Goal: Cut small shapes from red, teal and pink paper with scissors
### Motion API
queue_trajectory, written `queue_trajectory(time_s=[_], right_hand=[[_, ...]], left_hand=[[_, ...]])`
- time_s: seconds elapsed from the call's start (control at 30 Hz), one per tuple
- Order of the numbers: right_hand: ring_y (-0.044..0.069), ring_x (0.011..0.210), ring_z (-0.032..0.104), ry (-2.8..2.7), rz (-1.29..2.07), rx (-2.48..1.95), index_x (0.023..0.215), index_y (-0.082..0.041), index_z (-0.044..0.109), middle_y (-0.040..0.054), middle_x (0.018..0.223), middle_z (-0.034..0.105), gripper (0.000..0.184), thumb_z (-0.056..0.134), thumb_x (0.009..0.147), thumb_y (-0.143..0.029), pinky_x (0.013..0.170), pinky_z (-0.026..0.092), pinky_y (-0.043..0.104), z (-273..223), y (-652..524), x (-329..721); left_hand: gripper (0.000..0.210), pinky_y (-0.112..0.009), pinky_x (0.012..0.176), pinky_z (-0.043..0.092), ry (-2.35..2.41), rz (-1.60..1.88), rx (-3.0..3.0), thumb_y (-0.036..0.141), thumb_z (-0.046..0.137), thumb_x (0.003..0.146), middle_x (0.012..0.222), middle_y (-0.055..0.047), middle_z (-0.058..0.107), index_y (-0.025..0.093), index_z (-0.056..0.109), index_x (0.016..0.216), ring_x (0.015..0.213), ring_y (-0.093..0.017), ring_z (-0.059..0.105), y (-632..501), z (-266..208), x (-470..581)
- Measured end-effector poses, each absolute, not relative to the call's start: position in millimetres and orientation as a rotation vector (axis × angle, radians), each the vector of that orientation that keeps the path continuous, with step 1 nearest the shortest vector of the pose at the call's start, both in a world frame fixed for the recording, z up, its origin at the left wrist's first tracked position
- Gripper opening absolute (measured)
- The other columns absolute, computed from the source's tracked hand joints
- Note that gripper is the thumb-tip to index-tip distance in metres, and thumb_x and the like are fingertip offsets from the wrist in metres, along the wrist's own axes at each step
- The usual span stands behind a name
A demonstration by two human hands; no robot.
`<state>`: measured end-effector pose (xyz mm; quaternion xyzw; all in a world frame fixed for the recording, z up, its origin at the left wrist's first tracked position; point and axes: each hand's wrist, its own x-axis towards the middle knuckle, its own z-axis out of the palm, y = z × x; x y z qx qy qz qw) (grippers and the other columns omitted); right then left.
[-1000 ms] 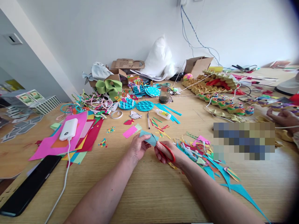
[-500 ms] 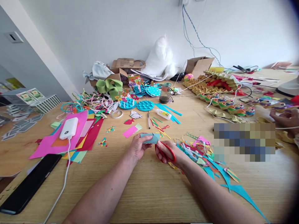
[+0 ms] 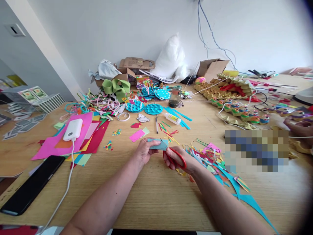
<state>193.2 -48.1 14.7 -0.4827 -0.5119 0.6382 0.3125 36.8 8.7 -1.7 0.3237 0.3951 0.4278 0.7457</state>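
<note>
**Teal paper piece held between both hands, scissors at its edge**

Your left hand [image 3: 144,151] pinches a small teal paper cut-out [image 3: 157,144] by its left end, fingers and thumb closed on it, holding it just above the light wooden table [image 3: 156,202]. Your right hand [image 3: 179,161] has its fingers through the red handles of a pair of scissors [image 3: 176,157], closed around them; the blades meet the right edge of the teal piece, though you cannot tell from here how far they are parted.

Just right of your right hand lies a heap of coloured paper scraps [image 3: 210,160], with long teal offcuts trailing toward the near edge. Beyond the teal piece, a small pink paper rectangle [image 3: 137,135] lies flat, and farther back a white glue bottle [image 3: 173,118] lies on its side beside a pencil [image 3: 156,124]. To your left, a white power bank [image 3: 72,129] sits on a stack of pink and red paper sheets [image 3: 58,143], and a black phone [image 3: 31,186] lies near the table edge. At the far right another person's hand [image 3: 299,125] rests by painted egg-carton pieces [image 3: 234,98].
</note>
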Motion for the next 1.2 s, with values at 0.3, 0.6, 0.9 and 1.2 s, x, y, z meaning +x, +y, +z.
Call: queue_trajectory(time_s=[0.3,0.6,0.9,1.2], right_hand=[[0.006,0.038,0.045,-1.401,1.558,-1.43,0.06,-0.016,0.049,-0.0022,0.05,0.054,0.053,0.065,0.065,-0.066,0.037,0.028,0.018,12.4,-46.1,191.5],[0.006,0.04,0.046,-1.402,1.617,-1.315,0.064,-0.015,0.05,-0.0007,0.055,0.055,0.057,0.058,0.07,-0.072,0.038,0.027,0.017,11.8,-47.6,192.2],[0.006,0.04,0.046,-1.399,1.593,-1.358,0.065,-0.015,0.051,-0.0015,0.055,0.055,0.055,0.059,0.071,-0.069,0.038,0.026,0.018,11.3,-47.3,191.8],[0.007,0.041,0.048,-1.422,1.57,-1.35,0.067,-0.015,0.052,-0.0009,0.055,0.056,0.059,0.057,0.068,-0.074,0.039,0.031,0.019,11.7,-47.1,191.8]], left_hand=[[0.025,-0.023,0.051,0.043,0.823,0.911,0.709,0.023,0.08,0.048,0.064,-0.003,0.064,0.012,0.066,0.066,0.057,-0.012,0.056,10.5,-6.9,36.8],[0.023,-0.021,0.053,0.042,0.719,0.845,0.655,0.023,0.079,0.054,0.067,-0.004,0.064,0.01,0.068,0.069,0.058,-0.01,0.056,7.5,-5.5,38.5],[0.024,-0.024,0.053,0.041,0.773,0.902,0.747,0.024,0.079,0.053,0.065,-0.003,0.063,0.011,0.066,0.067,0.058,-0.012,0.055,8.5,-9.2,38.8],[0.026,-0.024,0.051,0.042,0.777,0.9,0.747,0.024,0.081,0.05,0.061,-0.002,0.062,0.011,0.065,0.065,0.055,-0.011,0.054,7.3,-7.6,39.6]])
